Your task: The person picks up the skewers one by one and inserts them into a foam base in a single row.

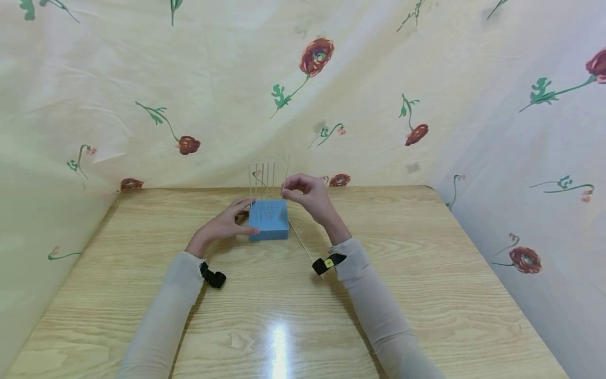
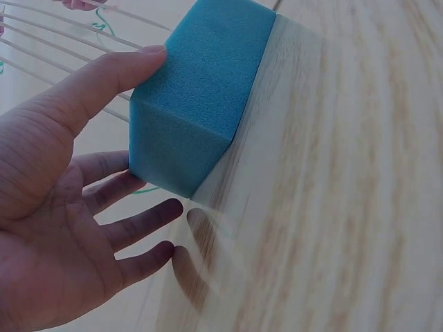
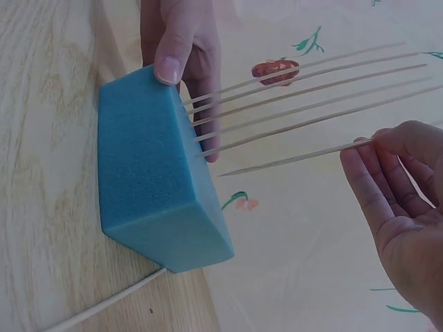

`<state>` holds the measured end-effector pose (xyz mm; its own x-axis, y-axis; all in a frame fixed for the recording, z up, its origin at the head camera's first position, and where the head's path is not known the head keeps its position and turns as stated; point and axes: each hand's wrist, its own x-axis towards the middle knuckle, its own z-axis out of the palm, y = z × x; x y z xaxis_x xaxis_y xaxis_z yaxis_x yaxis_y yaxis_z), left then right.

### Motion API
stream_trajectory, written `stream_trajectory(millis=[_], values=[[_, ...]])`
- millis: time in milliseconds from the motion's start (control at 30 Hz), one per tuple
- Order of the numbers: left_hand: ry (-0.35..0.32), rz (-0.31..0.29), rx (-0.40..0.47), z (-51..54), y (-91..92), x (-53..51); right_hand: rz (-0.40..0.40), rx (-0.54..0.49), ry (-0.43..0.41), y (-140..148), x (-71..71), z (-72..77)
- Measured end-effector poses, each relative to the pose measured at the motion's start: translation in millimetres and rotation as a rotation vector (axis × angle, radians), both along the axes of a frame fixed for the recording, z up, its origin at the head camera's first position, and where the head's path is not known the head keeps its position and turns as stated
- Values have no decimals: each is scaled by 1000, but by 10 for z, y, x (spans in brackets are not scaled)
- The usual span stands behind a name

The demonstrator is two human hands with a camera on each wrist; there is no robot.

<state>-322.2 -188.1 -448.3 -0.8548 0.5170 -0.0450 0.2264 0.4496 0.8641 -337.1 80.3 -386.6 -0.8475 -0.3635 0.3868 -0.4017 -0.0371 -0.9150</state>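
A blue foam block (image 1: 269, 235) stands on the wooden table, with several thin wooden skewers (image 3: 297, 98) upright in a row in its top. My left hand (image 1: 226, 221) holds the block at its left end, thumb on the front top edge and some fingers at the back; two other fingers (image 2: 147, 227) are spread off it. Between thumb and fingers my right hand (image 1: 310, 196) pinches another skewer (image 3: 291, 162). Its pointed tip is just above the block's top, apart from it, close to the end of the row. Small holes dot the top.
One more stick (image 1: 302, 243) lies on the table (image 1: 402, 295), running from the block's right side toward the right wrist. A cloth (image 1: 227, 79) printed with flowers hangs behind the table and along its sides.
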Motion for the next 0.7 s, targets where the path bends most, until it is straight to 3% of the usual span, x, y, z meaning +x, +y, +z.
stream_trajectory(millis=[467,700], values=[[-27,11,16,5,-2,4,-1,21,27,-41,-16,-61],[-5,0,1,8,-4,5,-6,31,38,-53,-12,-72]])
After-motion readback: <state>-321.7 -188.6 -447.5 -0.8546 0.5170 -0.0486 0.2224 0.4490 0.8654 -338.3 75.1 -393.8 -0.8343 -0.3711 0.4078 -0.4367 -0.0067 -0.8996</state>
